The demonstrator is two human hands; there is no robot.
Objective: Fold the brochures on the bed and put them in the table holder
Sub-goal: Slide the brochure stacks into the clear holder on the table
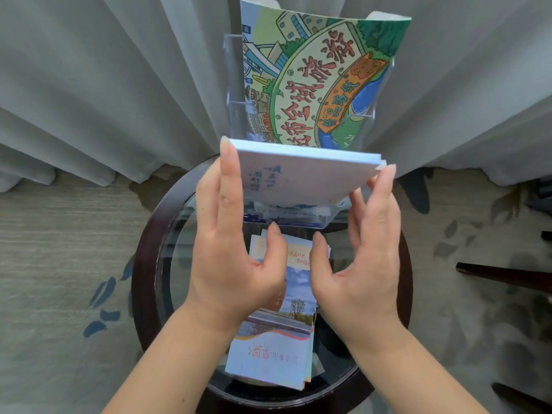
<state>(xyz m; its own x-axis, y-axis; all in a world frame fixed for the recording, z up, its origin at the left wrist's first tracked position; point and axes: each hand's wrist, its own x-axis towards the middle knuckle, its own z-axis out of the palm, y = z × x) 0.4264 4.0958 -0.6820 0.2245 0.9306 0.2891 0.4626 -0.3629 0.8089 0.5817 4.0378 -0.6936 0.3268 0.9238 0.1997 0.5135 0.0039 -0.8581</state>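
A clear acrylic holder stands at the back of a round glass table. A large illustrated brochure stands in its upper tier. A folded pale brochure sits tilted in the lower front pocket. My left hand has straight fingers along that brochure's left edge. My right hand touches its right edge with its fingertips. Both thumbs hang free below it. A stack of folded brochures lies flat on the glass under my hands.
Grey curtains hang right behind the table and holder. Patterned carpet surrounds the table. A dark chair leg juts in at the right.
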